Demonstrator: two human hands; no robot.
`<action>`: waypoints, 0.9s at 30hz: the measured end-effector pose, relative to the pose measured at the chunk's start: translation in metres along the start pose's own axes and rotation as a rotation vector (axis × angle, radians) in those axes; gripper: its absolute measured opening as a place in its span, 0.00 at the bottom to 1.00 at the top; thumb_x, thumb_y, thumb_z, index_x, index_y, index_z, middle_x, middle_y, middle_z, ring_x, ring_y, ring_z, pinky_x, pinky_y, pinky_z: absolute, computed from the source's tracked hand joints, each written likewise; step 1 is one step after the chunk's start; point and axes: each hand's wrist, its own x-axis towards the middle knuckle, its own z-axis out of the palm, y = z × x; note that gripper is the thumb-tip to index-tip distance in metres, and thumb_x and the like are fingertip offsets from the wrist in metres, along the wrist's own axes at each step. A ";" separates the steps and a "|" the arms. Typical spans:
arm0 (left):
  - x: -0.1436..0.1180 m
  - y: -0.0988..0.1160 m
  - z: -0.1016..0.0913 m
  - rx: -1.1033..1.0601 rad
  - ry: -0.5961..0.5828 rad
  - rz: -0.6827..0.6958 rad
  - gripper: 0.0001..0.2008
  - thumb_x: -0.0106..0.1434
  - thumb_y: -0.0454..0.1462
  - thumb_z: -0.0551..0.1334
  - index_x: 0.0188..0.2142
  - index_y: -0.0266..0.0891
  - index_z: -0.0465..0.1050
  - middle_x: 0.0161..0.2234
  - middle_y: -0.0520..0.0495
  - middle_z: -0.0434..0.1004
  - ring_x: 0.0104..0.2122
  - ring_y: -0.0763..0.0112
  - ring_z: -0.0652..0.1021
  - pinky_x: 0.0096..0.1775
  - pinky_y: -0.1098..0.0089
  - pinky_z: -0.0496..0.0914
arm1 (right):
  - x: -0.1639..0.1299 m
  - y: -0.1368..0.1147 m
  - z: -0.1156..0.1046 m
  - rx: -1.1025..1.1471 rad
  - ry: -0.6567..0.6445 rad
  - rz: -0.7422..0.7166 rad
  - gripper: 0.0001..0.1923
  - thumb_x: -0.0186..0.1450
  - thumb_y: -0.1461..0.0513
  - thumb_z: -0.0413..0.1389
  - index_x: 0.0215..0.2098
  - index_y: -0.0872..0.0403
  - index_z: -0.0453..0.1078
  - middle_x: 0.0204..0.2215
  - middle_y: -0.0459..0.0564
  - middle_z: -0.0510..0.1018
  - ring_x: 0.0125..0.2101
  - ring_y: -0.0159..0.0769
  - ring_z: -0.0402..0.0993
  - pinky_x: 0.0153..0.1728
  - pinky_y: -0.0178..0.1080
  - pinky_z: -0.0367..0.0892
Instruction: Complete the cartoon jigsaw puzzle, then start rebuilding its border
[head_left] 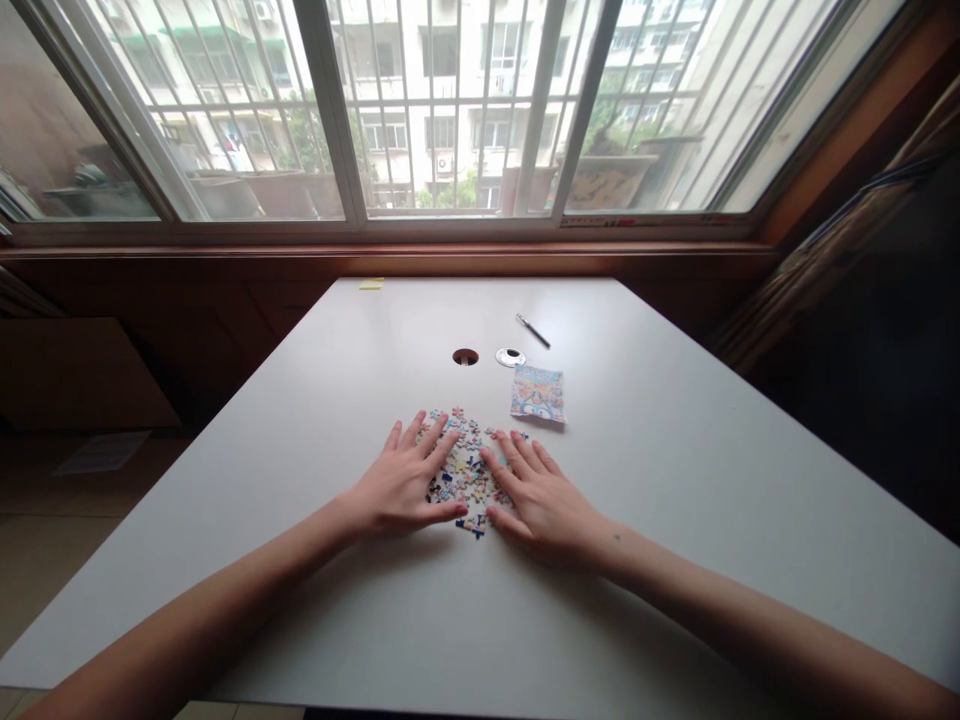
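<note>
Small jigsaw puzzle pieces [471,470] lie in a loose pile on the white table [345,620]. Over the left side of the pile my left hand [405,475] rests palm down, fingers spread, partly covering some pieces. My right hand [540,495] lies flat at the right side of the pile, its fingers apart and touching the edge pieces. Between the two thumbs, a few blue-and-cream pieces [472,526] sit closest to me. Pieces under the palms are hidden. Just beyond my right hand is a colourful printed packet [538,393].
Behind the packet lie a dark pen [534,331] and a round silver grommet cover [511,357]. A cable hole [465,357] opens in the tabletop. A yellow sticky note [371,284] is at the far edge, below a barred window [450,120].
</note>
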 end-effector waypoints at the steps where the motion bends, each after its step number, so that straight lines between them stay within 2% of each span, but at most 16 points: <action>1: 0.001 0.003 0.001 0.001 0.002 0.007 0.50 0.60 0.68 0.48 0.72 0.46 0.37 0.72 0.43 0.31 0.69 0.38 0.39 0.65 0.40 0.41 | 0.003 -0.003 -0.001 0.003 -0.003 0.003 0.38 0.69 0.45 0.47 0.71 0.52 0.47 0.71 0.59 0.43 0.69 0.60 0.38 0.66 0.61 0.45; 3: 0.002 0.007 0.003 0.004 0.001 0.028 0.50 0.60 0.69 0.48 0.72 0.46 0.37 0.72 0.43 0.33 0.69 0.37 0.39 0.65 0.39 0.40 | 0.011 -0.009 -0.001 0.014 -0.021 0.005 0.39 0.69 0.45 0.48 0.72 0.52 0.47 0.71 0.60 0.43 0.69 0.62 0.37 0.65 0.63 0.44; 6: 0.001 0.000 0.005 0.017 0.002 0.034 0.50 0.61 0.68 0.48 0.72 0.43 0.37 0.72 0.42 0.35 0.69 0.39 0.40 0.66 0.42 0.40 | 0.027 -0.017 -0.001 0.045 -0.042 -0.019 0.42 0.69 0.45 0.47 0.72 0.59 0.43 0.71 0.61 0.43 0.70 0.59 0.37 0.66 0.62 0.41; 13: -0.016 -0.055 -0.005 0.087 -0.009 0.001 0.49 0.62 0.66 0.49 0.72 0.42 0.35 0.72 0.42 0.38 0.70 0.43 0.43 0.66 0.45 0.39 | 0.087 -0.042 0.004 0.138 -0.066 -0.110 0.45 0.70 0.42 0.42 0.72 0.64 0.40 0.71 0.62 0.40 0.70 0.53 0.34 0.68 0.59 0.35; 16: -0.024 -0.065 -0.011 0.095 -0.015 -0.022 0.49 0.64 0.65 0.49 0.72 0.42 0.32 0.72 0.43 0.36 0.70 0.45 0.43 0.66 0.47 0.38 | 0.105 -0.046 0.002 0.199 -0.086 -0.155 0.43 0.71 0.43 0.38 0.72 0.66 0.38 0.71 0.62 0.39 0.71 0.50 0.34 0.68 0.57 0.35; 20: -0.037 -0.063 -0.014 0.090 -0.037 0.004 0.45 0.66 0.63 0.48 0.72 0.47 0.31 0.72 0.47 0.36 0.70 0.49 0.44 0.67 0.49 0.36 | 0.097 -0.031 -0.005 0.176 -0.059 -0.201 0.38 0.73 0.48 0.38 0.72 0.63 0.40 0.71 0.59 0.40 0.71 0.48 0.35 0.69 0.55 0.37; 22: -0.044 -0.064 -0.016 0.088 -0.048 0.003 0.43 0.66 0.63 0.48 0.71 0.50 0.34 0.72 0.48 0.38 0.70 0.49 0.46 0.67 0.48 0.35 | 0.082 -0.018 -0.008 0.142 -0.102 -0.216 0.34 0.73 0.51 0.40 0.71 0.60 0.45 0.70 0.58 0.45 0.70 0.48 0.40 0.69 0.55 0.40; 27: -0.047 -0.071 -0.028 0.048 -0.029 -0.019 0.43 0.64 0.63 0.52 0.71 0.50 0.42 0.71 0.46 0.42 0.69 0.46 0.49 0.66 0.44 0.36 | 0.046 0.011 -0.012 0.150 -0.091 -0.212 0.30 0.74 0.55 0.41 0.71 0.56 0.46 0.71 0.56 0.47 0.70 0.47 0.43 0.69 0.55 0.43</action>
